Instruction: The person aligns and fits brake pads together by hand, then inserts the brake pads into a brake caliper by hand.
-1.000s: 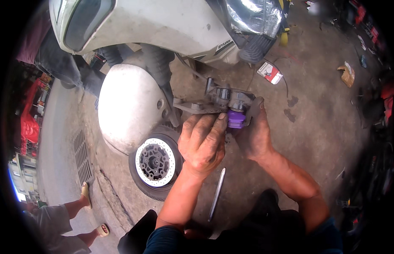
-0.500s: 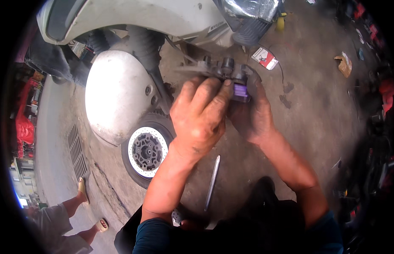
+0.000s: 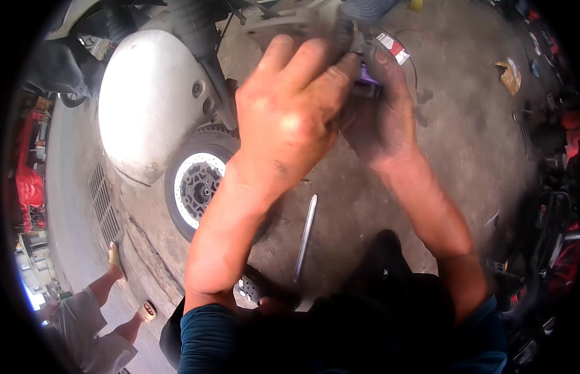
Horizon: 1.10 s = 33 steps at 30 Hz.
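Both my hands are raised at the top middle, holding a dark metal brake caliper [image 3: 345,30] with a flat bracket [image 3: 280,27] on its left side. My left hand [image 3: 296,103] is closed on it from the near side, knuckles up, fingertips pressed toward its middle. On the right side my right hand [image 3: 393,109] wraps it, thumb on top and palm turned inward. A purple part [image 3: 367,76] shows between the hands. The caliper is blurred, and its underside is hidden by my fingers.
At left hangs a scooter's white front fender [image 3: 149,106] beside its fork [image 3: 199,43]. A wheel with a brake disc [image 3: 199,187] lies beneath. A long metal rod [image 3: 305,237] and a red-white box [image 3: 393,47] lie on the floor. Another person's legs [image 3: 103,296] are at lower left.
My hands and the caliper have moved up in the view and look larger. The whole scene has shifted up and a little left. Both hands keep their hold.
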Motion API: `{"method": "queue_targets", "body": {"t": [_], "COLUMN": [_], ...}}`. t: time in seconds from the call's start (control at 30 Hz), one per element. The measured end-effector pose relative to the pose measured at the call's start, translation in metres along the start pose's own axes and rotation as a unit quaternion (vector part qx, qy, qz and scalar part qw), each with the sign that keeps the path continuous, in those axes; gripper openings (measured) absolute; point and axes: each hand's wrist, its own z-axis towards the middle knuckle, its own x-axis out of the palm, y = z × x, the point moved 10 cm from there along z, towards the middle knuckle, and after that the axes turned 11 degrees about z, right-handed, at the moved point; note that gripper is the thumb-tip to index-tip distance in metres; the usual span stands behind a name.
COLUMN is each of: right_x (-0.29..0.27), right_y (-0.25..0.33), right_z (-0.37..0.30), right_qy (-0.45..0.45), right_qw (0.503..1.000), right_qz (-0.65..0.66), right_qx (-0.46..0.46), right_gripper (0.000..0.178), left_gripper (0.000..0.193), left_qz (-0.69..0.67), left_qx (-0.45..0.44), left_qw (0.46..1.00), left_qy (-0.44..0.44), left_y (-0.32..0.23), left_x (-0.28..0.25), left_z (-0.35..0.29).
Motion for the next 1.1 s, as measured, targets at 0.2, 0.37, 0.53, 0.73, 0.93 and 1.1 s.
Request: {"method": "queue_targets", "body": {"t": [0.2,0.37,0.53,0.73,0.93,1.1], "right_x": [0.000,-0.001,0.007,-0.007,0.005,0.010], "right_y": [0.000,-0.006,-0.003,-0.010,-0.004,-0.007], "right_z": [0.004,0.001,-0.003,-0.010,-0.009,-0.005], "right_qy": [-0.032,-0.028,0.061,0.048,0.051,0.072], "right_qw": [0.999,1.000,0.998,0.995,0.982,0.966], "right_qz": [0.000,-0.001,-0.005,-0.073,-0.178,-0.248], "right_qx": [-0.004,0.005,0.003,0.038,0.027,0.028], "right_gripper": [0.034,0.042,0.055,0.065,0.069,0.072], "left_gripper": [0.037,0.037,0.036,0.042,0.046,0.038], "left_qz": [0.007,0.015,0.018,-0.015,0.013,-0.018], "left_qx": [-0.016,-0.039,-0.034,-0.060,-0.046,-0.109], "left_qw": [1.000,0.998,0.999,0.998,0.999,0.993], "left_qy": [0.024,0.047,0.011,0.020,-0.009,0.031], "left_y": [-0.001,0.000,-0.002,0.003,0.006,0.017], "left_x": [0.004,0.004,-0.002,-0.011,-0.015,-0.014], "left_z": [0.002,-0.005,-0.005,-0.018,-0.040,-0.045]}}
